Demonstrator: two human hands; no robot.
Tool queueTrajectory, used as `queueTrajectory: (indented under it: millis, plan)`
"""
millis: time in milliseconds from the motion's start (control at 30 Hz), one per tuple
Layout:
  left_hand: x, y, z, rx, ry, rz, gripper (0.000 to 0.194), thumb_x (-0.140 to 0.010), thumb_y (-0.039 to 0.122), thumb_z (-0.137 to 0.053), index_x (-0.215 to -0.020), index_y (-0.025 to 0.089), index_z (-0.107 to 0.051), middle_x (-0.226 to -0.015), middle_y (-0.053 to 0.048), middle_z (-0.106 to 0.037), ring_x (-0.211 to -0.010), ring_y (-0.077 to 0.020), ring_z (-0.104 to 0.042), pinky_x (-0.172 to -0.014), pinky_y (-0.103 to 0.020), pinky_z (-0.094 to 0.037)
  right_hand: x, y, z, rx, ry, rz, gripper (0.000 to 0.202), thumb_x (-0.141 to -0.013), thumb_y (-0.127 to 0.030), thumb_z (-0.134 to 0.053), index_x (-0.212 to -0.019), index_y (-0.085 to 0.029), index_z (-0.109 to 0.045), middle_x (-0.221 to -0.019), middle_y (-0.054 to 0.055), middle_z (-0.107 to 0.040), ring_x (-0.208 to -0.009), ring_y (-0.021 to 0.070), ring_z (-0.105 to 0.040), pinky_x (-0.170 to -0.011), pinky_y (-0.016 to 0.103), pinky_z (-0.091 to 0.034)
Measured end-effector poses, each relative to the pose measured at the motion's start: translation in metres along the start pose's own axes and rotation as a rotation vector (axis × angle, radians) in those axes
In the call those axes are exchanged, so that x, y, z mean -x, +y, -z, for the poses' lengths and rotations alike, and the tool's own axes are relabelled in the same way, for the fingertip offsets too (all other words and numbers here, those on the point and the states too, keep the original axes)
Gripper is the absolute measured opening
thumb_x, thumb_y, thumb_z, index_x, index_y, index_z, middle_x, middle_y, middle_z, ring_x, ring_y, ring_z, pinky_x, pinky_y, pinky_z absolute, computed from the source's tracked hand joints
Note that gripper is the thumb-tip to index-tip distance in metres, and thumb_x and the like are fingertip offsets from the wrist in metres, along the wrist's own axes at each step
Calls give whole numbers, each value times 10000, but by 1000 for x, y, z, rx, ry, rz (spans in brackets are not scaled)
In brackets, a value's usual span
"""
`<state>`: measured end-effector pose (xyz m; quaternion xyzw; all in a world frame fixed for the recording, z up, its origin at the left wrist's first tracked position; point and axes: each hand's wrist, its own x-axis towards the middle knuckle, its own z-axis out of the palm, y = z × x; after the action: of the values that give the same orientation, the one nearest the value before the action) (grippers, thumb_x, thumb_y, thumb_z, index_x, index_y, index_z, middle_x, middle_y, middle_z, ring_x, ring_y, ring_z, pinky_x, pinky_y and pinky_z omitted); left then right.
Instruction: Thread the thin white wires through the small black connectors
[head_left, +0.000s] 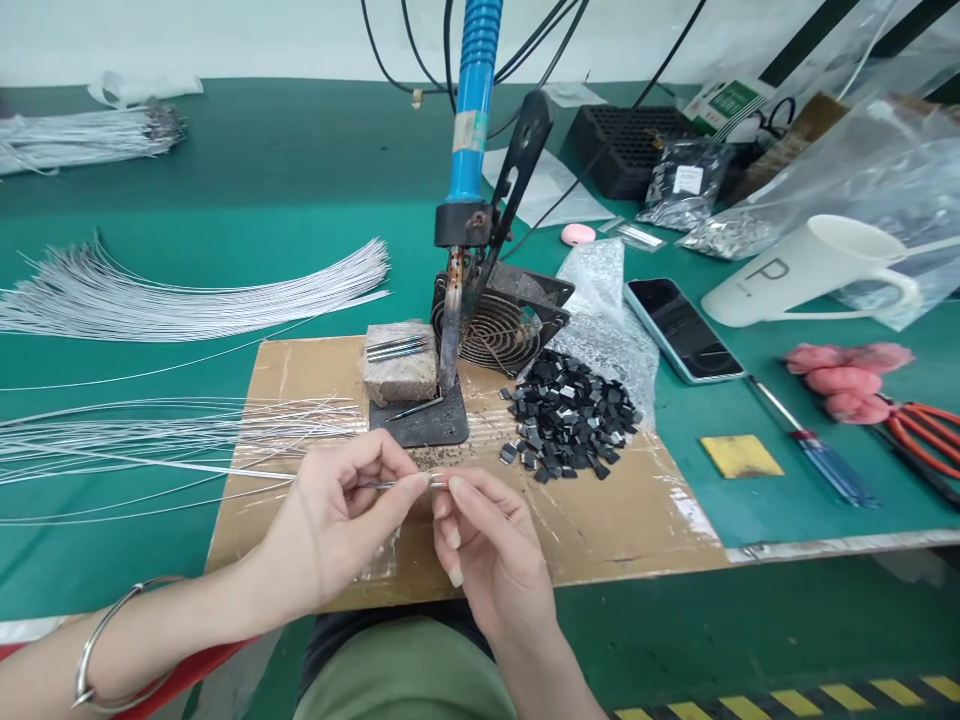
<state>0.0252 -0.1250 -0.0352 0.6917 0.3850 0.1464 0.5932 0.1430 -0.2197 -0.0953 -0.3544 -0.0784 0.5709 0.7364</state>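
My left hand pinches a thin, silvery rod-like piece between thumb and fingers, above the front of the cardboard sheet. Touching its right end, my right hand pinches a small part whose shape is mostly hidden by the fingertips. Just behind the hands stands a soldering iron with a blue handle, tip down over a black plate. Beside it, a pale block carries several thin metal pieces. Right of the iron lies a heap of small black parts.
Thin white wires reach onto the cardboard from the left, with a larger bundle behind. A round-grilled fan stands behind the iron. To the right are a phone, white mug, yellow sponge, screwdriver and orange-handled tool.
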Motion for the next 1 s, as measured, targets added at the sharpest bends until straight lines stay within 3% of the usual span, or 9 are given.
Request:
queueTrajectory:
  millis: [233, 767, 1000]
  plan:
    - [4, -10, -1, -113, 25, -44, 255, -956, 368, -570, -814, 163, -624, -702, -21, -620, -612, -135, -528, -540, -249, -385, 0, 0, -3, 0, 45, 0, 167, -733, -341, -901, -755, -189, -833, -592, -10, -654, -373, 40, -490, -329, 119, -457]
    - [7, -17, -7, -224, 112, -186, 233, -968, 302, -563, -792, 173, -645, -624, 29, -554, -510, -98, -348, -459, -239, -275, 1, 0, -6, -32, 68, 2, 199, -724, -336, -914, -706, -165, -815, -571, -22, -655, -360, 22, -508, -341, 93, -442]
    - [8, -23, -8, -153, 118, -144, 221, -972, 324, -580, -823, 179, -654, -672, 2, -619, -566, -120, -487, -497, -242, -344, 1, 3, -8, -65, 83, 12, 204, -717, -339, -921, -698, -168, -811, -582, -17, -673, -372, 29, -535, -342, 90, -450]
